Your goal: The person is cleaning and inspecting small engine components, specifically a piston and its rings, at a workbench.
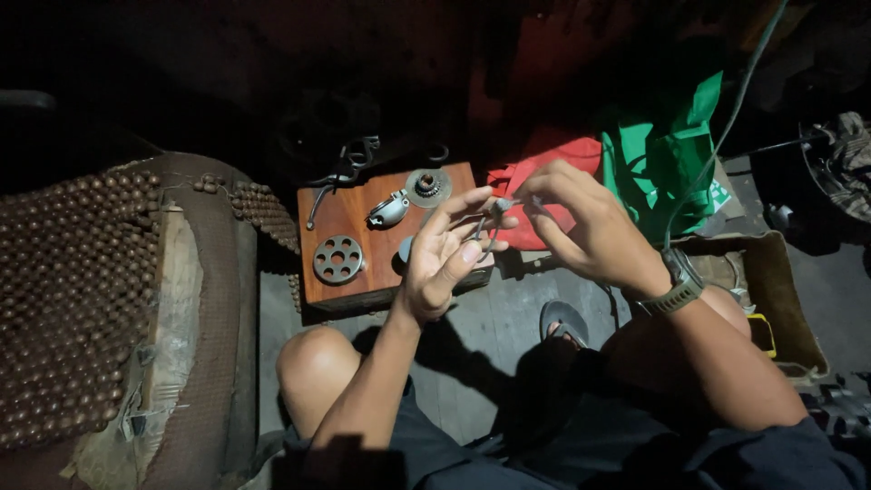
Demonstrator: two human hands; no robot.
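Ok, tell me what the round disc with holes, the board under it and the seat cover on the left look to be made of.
Disc with holes: dull grey metal, probably steel, going by its matte sheen. Board: reddish-brown wood with a smooth, slightly glossy face. Seat cover: rows of small brown beads, likely wood, though plastic cannot be ruled out.
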